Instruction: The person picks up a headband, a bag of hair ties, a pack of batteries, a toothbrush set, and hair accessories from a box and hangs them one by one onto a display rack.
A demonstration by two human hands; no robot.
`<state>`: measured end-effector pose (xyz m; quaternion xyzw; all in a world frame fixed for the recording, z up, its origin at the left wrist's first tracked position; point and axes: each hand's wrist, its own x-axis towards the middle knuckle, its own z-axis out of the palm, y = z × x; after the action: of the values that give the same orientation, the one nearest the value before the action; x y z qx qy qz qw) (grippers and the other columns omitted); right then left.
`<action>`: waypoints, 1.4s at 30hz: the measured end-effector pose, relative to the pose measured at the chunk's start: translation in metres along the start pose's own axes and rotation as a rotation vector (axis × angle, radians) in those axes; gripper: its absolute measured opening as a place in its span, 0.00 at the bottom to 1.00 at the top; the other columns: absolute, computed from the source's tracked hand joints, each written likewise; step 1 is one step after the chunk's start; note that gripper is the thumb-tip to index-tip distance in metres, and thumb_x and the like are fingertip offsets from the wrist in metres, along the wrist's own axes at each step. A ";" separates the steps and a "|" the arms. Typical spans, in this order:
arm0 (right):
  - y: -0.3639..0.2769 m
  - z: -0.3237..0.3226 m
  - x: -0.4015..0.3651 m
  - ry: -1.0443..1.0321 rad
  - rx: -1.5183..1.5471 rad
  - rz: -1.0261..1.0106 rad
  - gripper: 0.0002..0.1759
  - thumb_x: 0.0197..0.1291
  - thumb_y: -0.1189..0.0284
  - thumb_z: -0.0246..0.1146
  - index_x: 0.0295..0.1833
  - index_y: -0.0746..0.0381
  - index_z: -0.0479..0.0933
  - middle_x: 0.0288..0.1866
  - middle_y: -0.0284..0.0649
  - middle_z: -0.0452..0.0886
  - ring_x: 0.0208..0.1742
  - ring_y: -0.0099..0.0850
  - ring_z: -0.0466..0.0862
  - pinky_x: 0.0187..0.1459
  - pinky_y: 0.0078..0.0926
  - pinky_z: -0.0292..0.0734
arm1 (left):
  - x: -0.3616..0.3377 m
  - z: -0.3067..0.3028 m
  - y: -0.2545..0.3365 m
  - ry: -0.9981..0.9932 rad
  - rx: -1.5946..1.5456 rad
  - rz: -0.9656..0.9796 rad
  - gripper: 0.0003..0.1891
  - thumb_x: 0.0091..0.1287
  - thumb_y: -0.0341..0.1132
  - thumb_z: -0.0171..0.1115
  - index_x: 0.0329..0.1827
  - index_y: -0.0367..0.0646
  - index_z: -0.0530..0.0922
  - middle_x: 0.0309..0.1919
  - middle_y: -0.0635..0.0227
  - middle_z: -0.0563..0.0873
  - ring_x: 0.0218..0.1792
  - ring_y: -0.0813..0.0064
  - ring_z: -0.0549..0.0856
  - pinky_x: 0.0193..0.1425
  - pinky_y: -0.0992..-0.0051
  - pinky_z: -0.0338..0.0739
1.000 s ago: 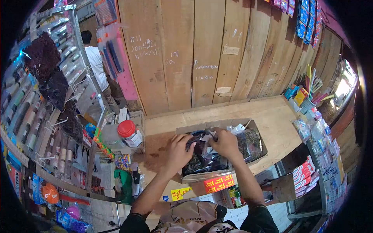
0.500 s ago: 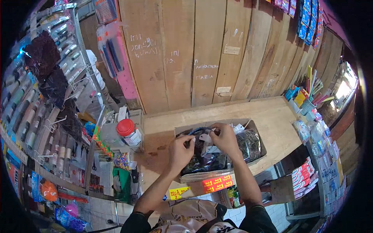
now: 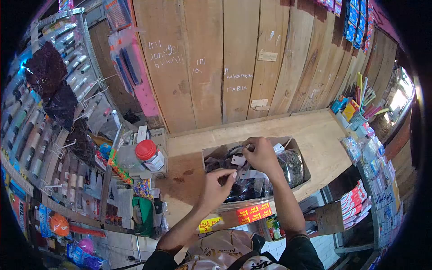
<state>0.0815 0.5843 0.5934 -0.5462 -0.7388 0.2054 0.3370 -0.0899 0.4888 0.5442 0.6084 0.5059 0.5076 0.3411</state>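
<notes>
Beneath both hands (image 3: 217, 188) (image 3: 263, 156), dark packets (image 3: 252, 186), inside cardboard box (image 3: 302, 157).

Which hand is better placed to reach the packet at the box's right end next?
Right, I'd judge: the right hand is nearer that packet, while the left hand sits farther off, toward the left of the box.

From here I see packets (image 3: 250, 187) of glossy clear plastic, a matt cardboard box (image 3: 301, 154) and a smooth wooden counter (image 3: 317, 135). The dark contents (image 3: 289, 167) seem rough netted cloth, though glare leaves me unsure; the jar lid (image 3: 146, 149) is shiny plastic.
</notes>
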 end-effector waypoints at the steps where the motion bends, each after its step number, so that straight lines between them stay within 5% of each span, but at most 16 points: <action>1: 0.006 0.004 -0.002 0.006 -0.011 -0.015 0.14 0.52 0.68 0.68 0.41 0.66 0.86 0.31 0.61 0.84 0.37 0.55 0.87 0.44 0.46 0.82 | -0.003 0.003 -0.002 -0.020 -0.013 0.001 0.11 0.69 0.34 0.66 0.48 0.37 0.87 0.35 0.60 0.91 0.33 0.76 0.86 0.38 0.75 0.78; 6: 0.012 0.023 -0.010 0.010 -0.125 -0.001 0.13 0.54 0.69 0.66 0.39 0.68 0.84 0.32 0.62 0.83 0.39 0.57 0.86 0.45 0.50 0.81 | -0.015 0.006 -0.006 -0.143 0.078 -0.028 0.16 0.72 0.40 0.62 0.50 0.36 0.86 0.40 0.52 0.89 0.39 0.54 0.88 0.47 0.65 0.81; 9: 0.012 0.030 -0.011 0.015 -0.264 0.007 0.12 0.56 0.69 0.65 0.38 0.69 0.84 0.34 0.61 0.84 0.39 0.58 0.86 0.46 0.51 0.82 | -0.014 -0.001 0.005 -0.180 0.192 0.085 0.13 0.72 0.35 0.64 0.54 0.38 0.86 0.36 0.62 0.87 0.33 0.76 0.84 0.34 0.76 0.75; 12: 0.016 0.038 -0.012 -0.026 -0.359 0.030 0.13 0.57 0.68 0.65 0.38 0.68 0.84 0.38 0.61 0.85 0.40 0.58 0.86 0.47 0.51 0.83 | -0.010 -0.009 0.006 -0.212 0.190 0.144 0.13 0.71 0.35 0.65 0.54 0.39 0.86 0.38 0.62 0.85 0.37 0.73 0.83 0.37 0.76 0.76; 19: 0.008 0.039 -0.010 -0.059 -0.341 0.011 0.12 0.60 0.68 0.63 0.38 0.68 0.82 0.40 0.58 0.84 0.44 0.56 0.86 0.46 0.51 0.82 | 0.034 -0.034 -0.017 0.051 0.310 0.102 0.16 0.67 0.33 0.68 0.55 0.39 0.83 0.43 0.59 0.85 0.46 0.66 0.84 0.48 0.71 0.77; 25: 0.001 0.046 -0.005 0.102 -0.223 -0.185 0.09 0.61 0.72 0.64 0.38 0.67 0.82 0.39 0.54 0.84 0.40 0.56 0.84 0.44 0.49 0.81 | 0.069 -0.053 -0.050 0.022 0.314 0.150 0.17 0.66 0.31 0.68 0.56 0.35 0.81 0.47 0.57 0.87 0.48 0.69 0.85 0.51 0.71 0.79; 31: -0.016 0.023 -0.002 0.189 -0.102 -0.305 0.08 0.63 0.73 0.64 0.41 0.67 0.82 0.38 0.51 0.82 0.37 0.54 0.84 0.40 0.47 0.80 | 0.069 -0.050 -0.039 -0.084 0.199 -0.060 0.16 0.69 0.31 0.66 0.57 0.34 0.80 0.42 0.59 0.89 0.44 0.72 0.87 0.54 0.72 0.80; 37: -0.026 0.009 -0.008 0.259 0.018 -0.344 0.06 0.62 0.75 0.67 0.41 0.67 0.82 0.35 0.48 0.81 0.32 0.48 0.83 0.35 0.40 0.78 | 0.058 -0.054 -0.026 -0.106 -0.245 -0.022 0.13 0.77 0.35 0.57 0.58 0.38 0.80 0.37 0.63 0.87 0.37 0.77 0.85 0.44 0.75 0.79; 42: -0.044 0.013 -0.013 0.308 0.167 -0.316 0.07 0.60 0.77 0.68 0.42 0.68 0.84 0.32 0.47 0.79 0.28 0.38 0.82 0.31 0.32 0.75 | 0.041 -0.048 0.004 0.023 -0.536 -0.043 0.14 0.81 0.41 0.51 0.58 0.41 0.75 0.25 0.77 0.72 0.25 0.87 0.70 0.31 0.84 0.67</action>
<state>0.0450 0.5591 0.6105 -0.4191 -0.7352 0.1247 0.5179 -0.1356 0.5222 0.5712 0.4796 0.3703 0.6229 0.4949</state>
